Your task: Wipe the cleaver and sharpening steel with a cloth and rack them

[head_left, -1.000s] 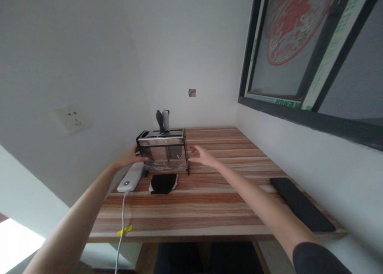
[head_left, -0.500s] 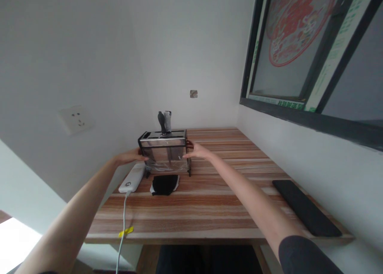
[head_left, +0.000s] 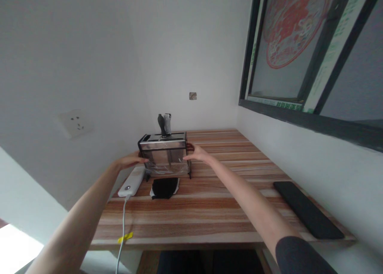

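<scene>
- On the left side of the wood-grain table, toward the back, the knife holder stands upright on its small dark feet, its clear front facing the person.
- Left hand: clamped around the holder's left end, thumb across the front edge; most of its fingers are hidden behind the side.
- Right hand: clamped around the right end, thumb on the front edge, fingers curled along the side and behind. How hard either hand presses cannot be told.
- The hands sit at about the same height on opposite ends, which looks like a good balanced hold; equal pressure from both sides should stop the holder from twisting.
- Grip the frame rather than the clear front, which looks slick and seems to have loose plastic film near its bottom.
- Mind the black handle and the plastic-wrapped handle rising from the top: any tilt could make them shift, so level is safest.
- Watch the left foot, since the white power bank lies just beside it, with a white cable running off the table's front edge.
- Give room to the folded black cloth lying just in front of the holder; a low or dragging movement could catch it.
</scene>
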`<action>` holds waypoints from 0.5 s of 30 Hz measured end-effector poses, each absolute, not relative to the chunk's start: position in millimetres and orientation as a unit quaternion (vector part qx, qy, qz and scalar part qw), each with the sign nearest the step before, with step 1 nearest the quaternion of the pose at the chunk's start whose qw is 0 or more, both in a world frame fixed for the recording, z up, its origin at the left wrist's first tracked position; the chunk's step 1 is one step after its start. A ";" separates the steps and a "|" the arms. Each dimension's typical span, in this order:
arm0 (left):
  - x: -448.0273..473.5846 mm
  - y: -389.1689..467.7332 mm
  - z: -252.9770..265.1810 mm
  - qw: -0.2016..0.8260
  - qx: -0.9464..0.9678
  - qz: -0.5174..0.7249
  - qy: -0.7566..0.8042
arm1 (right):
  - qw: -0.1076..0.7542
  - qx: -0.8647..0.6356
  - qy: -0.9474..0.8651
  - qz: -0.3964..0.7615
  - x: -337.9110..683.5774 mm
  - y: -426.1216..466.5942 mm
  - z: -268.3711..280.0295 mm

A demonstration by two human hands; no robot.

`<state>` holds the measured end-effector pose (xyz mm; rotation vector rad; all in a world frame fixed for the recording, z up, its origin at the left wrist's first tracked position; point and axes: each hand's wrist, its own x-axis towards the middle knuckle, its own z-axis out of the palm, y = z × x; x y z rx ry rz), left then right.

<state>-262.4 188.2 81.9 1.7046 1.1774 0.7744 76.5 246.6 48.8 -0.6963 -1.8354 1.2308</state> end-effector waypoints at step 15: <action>-212.0 211.3 102.4 0.417 0.717 0.343 0.441 | 0.404 -0.276 -0.739 0.464 135.8 245.0 78.7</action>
